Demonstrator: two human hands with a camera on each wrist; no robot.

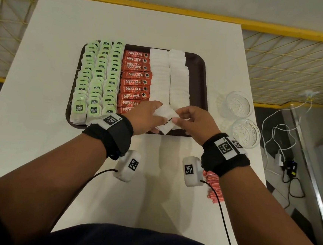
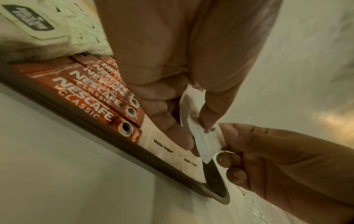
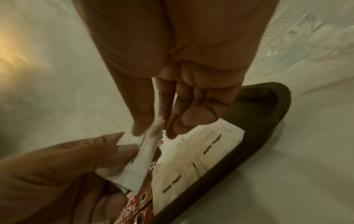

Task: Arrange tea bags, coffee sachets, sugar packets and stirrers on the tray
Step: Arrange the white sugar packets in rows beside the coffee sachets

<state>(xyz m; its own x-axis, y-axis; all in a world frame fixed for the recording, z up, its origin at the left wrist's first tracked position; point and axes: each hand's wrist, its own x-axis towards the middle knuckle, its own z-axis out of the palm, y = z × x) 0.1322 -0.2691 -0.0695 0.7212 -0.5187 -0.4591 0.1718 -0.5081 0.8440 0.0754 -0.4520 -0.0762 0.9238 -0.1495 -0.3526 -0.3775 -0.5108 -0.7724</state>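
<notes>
Both hands over near edge of dark brown plastic tray (image 1: 199,70): left hand (image 1: 147,119) and right hand (image 1: 194,119) pinch white paper sugar packets (image 1: 166,118). Sugar step underway; next, lay them beside the tray's white rows.

Each bare forearm wears a wide black wristband (image 1: 109,135) topped by a white plate printed with a black square marker. Under each wrist hangs a white camera box (image 1: 127,165) bearing another marker, trailing a thin black cable (image 1: 221,213). The dark garment (image 1: 135,242) at the waist looks navy.
</notes>
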